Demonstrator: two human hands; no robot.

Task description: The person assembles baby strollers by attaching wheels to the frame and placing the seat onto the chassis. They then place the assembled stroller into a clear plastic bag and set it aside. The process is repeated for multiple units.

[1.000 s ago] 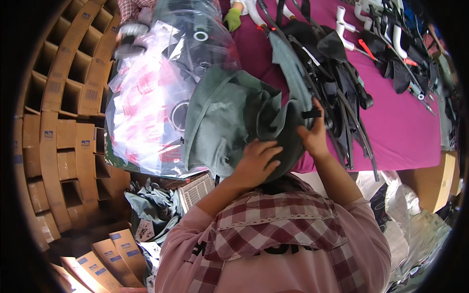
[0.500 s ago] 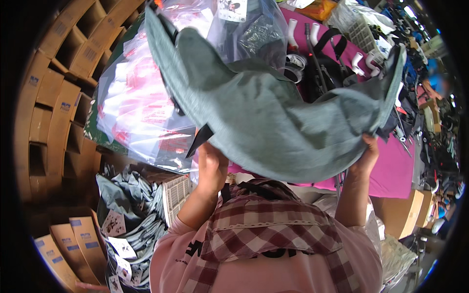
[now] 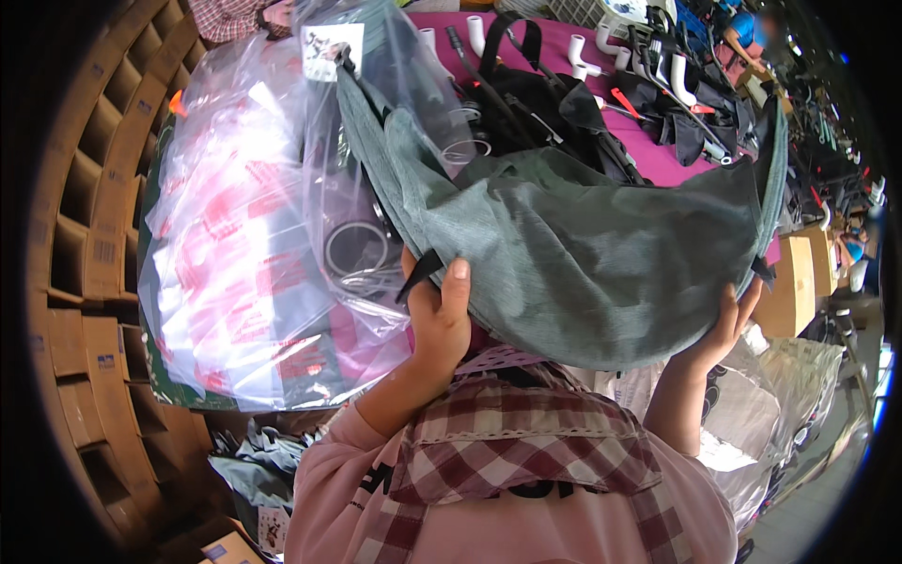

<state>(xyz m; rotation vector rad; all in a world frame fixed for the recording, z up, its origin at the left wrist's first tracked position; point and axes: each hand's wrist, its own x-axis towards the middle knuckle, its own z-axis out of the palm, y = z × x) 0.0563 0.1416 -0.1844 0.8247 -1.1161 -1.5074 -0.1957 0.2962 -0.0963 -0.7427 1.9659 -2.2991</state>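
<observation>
A grey-green fabric canopy with a curved edge hangs spread in front of me, its middle sagging between two raised ends. My left hand is closed on its left edge beside a short black strap, thumb on the front face. At the opposite edge, my right hand grips the cloth near a small black tab, its fingers partly behind the fabric. Beyond the left end lies a clear plastic bag with a grey fabric item inside and a picture card on it.
Clear bags with red print cover the table's left side. White curved tubes and black frame parts lie on the pink tabletop. Cardboard boxes line the left. More grey-green fabric is piled below. Another person's plaid sleeve shows far left.
The canopy's left end has dropped and swung right, and the cloth hangs more open toward me. My left hand has shifted right, its thumb now in sight. The whole view has turned.
</observation>
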